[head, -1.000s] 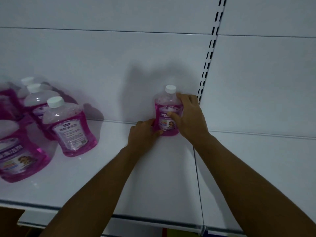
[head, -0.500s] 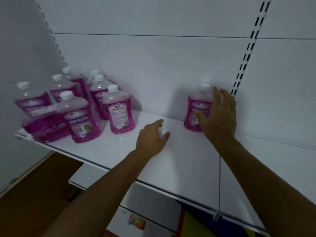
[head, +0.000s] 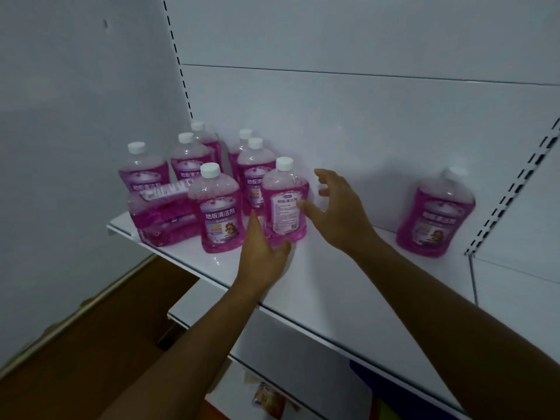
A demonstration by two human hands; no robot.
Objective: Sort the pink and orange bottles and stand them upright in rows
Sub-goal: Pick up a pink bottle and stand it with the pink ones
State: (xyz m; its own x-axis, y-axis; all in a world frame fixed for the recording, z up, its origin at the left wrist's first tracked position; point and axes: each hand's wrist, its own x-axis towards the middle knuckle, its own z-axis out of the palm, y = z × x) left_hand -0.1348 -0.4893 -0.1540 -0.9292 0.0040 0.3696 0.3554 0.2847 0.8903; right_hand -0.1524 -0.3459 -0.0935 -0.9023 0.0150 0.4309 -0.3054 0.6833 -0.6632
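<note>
Several pink bottles with white caps stand clustered at the left end of a white shelf [head: 318,286]. The nearest pink bottle [head: 285,204] shows its back label. My left hand [head: 262,253] is at its base, fingers apart, touching or nearly touching it. My right hand [head: 336,210] is open just to its right, thumb near the label. A lone pink bottle [head: 435,221] stands upright at the back right. Two pink bottles [head: 160,216] lie flat, stacked at the shelf's left edge. No orange bottle is in sight.
White back panels with slotted uprights [head: 512,189] rise behind the shelf. A lower shelf [head: 212,301] shows below, and a brown floor [head: 75,359] at the bottom left. A wall closes the left side.
Both hands left the lone bottle at the back right and swung left to the cluster. My view turned left too. The lone bottle stays upright where it was set.
</note>
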